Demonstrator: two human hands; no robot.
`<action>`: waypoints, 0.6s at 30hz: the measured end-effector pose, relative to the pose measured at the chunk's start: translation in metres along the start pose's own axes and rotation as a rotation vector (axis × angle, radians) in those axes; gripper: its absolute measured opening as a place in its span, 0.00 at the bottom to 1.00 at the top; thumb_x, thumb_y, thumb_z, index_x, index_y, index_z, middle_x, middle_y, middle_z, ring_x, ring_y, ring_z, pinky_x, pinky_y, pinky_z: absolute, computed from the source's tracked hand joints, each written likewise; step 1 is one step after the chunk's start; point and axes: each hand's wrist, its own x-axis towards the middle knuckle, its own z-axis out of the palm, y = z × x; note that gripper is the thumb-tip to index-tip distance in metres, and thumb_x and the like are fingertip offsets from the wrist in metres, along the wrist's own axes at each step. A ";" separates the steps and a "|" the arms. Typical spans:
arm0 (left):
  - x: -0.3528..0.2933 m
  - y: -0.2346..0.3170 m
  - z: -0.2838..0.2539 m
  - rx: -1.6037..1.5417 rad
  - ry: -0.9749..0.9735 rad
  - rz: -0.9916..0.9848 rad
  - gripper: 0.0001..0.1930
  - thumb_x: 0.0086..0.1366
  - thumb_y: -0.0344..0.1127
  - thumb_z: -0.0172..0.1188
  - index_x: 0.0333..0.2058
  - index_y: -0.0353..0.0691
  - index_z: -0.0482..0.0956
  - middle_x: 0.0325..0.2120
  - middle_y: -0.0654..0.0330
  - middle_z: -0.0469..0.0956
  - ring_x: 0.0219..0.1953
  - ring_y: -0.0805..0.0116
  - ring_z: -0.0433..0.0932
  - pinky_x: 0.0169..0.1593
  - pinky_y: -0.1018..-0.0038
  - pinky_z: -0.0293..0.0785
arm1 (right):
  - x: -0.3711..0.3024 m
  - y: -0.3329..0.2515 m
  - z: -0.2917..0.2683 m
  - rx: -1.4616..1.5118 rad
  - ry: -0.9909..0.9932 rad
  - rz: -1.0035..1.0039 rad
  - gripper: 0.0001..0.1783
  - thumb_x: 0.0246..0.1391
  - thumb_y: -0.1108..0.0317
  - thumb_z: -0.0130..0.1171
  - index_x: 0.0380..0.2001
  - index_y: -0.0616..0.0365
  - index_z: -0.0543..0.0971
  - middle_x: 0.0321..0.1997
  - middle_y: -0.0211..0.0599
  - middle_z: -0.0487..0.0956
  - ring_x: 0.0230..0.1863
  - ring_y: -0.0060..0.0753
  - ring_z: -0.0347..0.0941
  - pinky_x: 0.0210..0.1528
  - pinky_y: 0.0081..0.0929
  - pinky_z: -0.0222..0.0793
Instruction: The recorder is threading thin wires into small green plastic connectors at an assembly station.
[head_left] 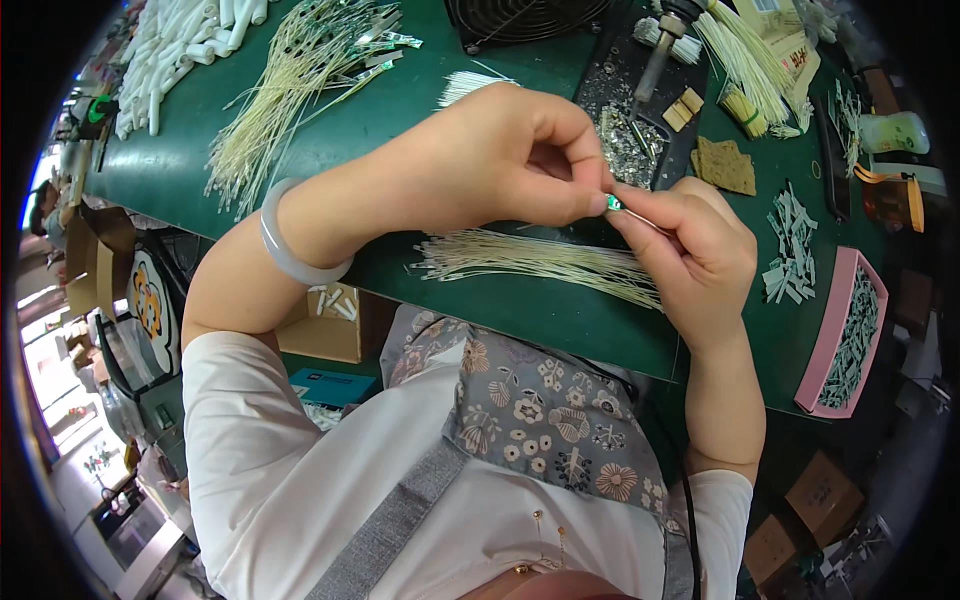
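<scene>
Above the near part of the green table, my two hands meet at a small green circuit board (613,203). My left hand (535,155) pinches the board's end between thumb and forefinger. My right hand (690,235) is closed just beside it, thumb and fingers pressed together on what looks like a thin wire; most of it is hidden. Just behind the hands a soldering iron (655,72) points down over a tray of solder scraps (625,150). Below the hands lies a bundle of pale thin wires (540,262).
Wires with small boards attached (310,85) lie at the back left, beside white tubes (190,50). On the right are a brown sponge (724,166), loose small strips (793,250) and a pink box (808,385) of similar pieces. A black fan (525,18) stands at the back.
</scene>
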 end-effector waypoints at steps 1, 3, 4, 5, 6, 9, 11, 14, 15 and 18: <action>0.003 0.001 0.000 -0.007 -0.007 -0.030 0.05 0.55 0.27 0.61 0.26 0.34 0.72 0.30 0.61 0.75 0.32 0.82 0.71 0.34 0.86 0.68 | 0.000 0.000 0.000 -0.004 -0.002 -0.007 0.11 0.36 0.77 0.67 0.28 0.60 0.80 0.16 0.32 0.70 0.17 0.24 0.66 0.18 0.20 0.59; 0.007 0.003 0.001 -0.018 -0.011 -0.058 0.05 0.54 0.26 0.61 0.26 0.34 0.72 0.29 0.62 0.75 0.31 0.82 0.71 0.34 0.86 0.68 | -0.001 0.002 0.000 -0.022 0.009 -0.013 0.11 0.36 0.77 0.67 0.28 0.60 0.80 0.16 0.32 0.70 0.17 0.24 0.66 0.17 0.20 0.59; 0.008 0.003 0.002 -0.026 -0.009 -0.089 0.05 0.54 0.25 0.61 0.26 0.34 0.72 0.28 0.62 0.75 0.30 0.82 0.71 0.33 0.86 0.68 | -0.001 0.003 0.000 -0.036 0.018 -0.023 0.10 0.36 0.77 0.67 0.27 0.59 0.80 0.16 0.31 0.70 0.17 0.24 0.66 0.17 0.20 0.59; 0.009 0.003 0.003 -0.026 -0.013 -0.088 0.05 0.54 0.25 0.61 0.26 0.34 0.72 0.28 0.62 0.75 0.30 0.82 0.71 0.33 0.86 0.68 | -0.001 0.004 0.000 -0.038 0.019 -0.020 0.10 0.36 0.77 0.67 0.27 0.59 0.80 0.16 0.31 0.70 0.17 0.24 0.66 0.17 0.20 0.59; 0.009 0.003 0.004 -0.040 0.010 -0.077 0.05 0.53 0.25 0.60 0.26 0.34 0.72 0.28 0.62 0.75 0.29 0.82 0.71 0.33 0.87 0.68 | -0.001 0.004 0.000 -0.050 0.017 -0.028 0.11 0.36 0.77 0.67 0.28 0.59 0.80 0.17 0.31 0.69 0.17 0.23 0.65 0.18 0.19 0.59; 0.008 -0.002 0.006 -0.056 0.065 -0.064 0.05 0.53 0.23 0.59 0.25 0.34 0.71 0.27 0.62 0.74 0.28 0.83 0.70 0.32 0.87 0.67 | 0.000 0.000 -0.002 0.009 -0.012 0.065 0.14 0.36 0.77 0.66 0.31 0.59 0.79 0.19 0.29 0.68 0.18 0.21 0.62 0.19 0.17 0.58; 0.009 -0.007 0.007 -0.058 0.094 -0.059 0.05 0.52 0.23 0.59 0.25 0.34 0.71 0.27 0.61 0.74 0.28 0.83 0.70 0.32 0.87 0.67 | 0.000 -0.006 -0.002 0.179 -0.030 0.236 0.12 0.39 0.79 0.63 0.32 0.61 0.76 0.24 0.28 0.67 0.19 0.17 0.58 0.20 0.13 0.55; 0.011 -0.010 0.007 -0.139 0.133 -0.006 0.05 0.51 0.22 0.59 0.24 0.35 0.70 0.28 0.60 0.74 0.28 0.83 0.70 0.33 0.87 0.67 | -0.006 0.003 0.000 0.328 0.050 0.260 0.06 0.43 0.79 0.59 0.28 0.61 0.74 0.25 0.29 0.68 0.19 0.14 0.57 0.20 0.12 0.53; 0.012 -0.010 0.007 -0.144 0.149 -0.007 0.05 0.51 0.22 0.59 0.24 0.34 0.70 0.28 0.60 0.74 0.28 0.82 0.70 0.33 0.87 0.67 | -0.006 0.006 0.004 0.310 0.092 0.231 0.04 0.46 0.79 0.57 0.25 0.62 0.72 0.25 0.28 0.68 0.19 0.11 0.56 0.20 0.11 0.52; 0.014 -0.013 0.007 -0.129 0.188 -0.003 0.05 0.50 0.22 0.59 0.24 0.34 0.70 0.29 0.59 0.74 0.29 0.82 0.70 0.34 0.86 0.68 | -0.005 0.005 0.006 0.218 0.097 0.223 0.04 0.46 0.79 0.58 0.25 0.63 0.73 0.29 0.30 0.71 0.17 0.10 0.55 0.19 0.10 0.52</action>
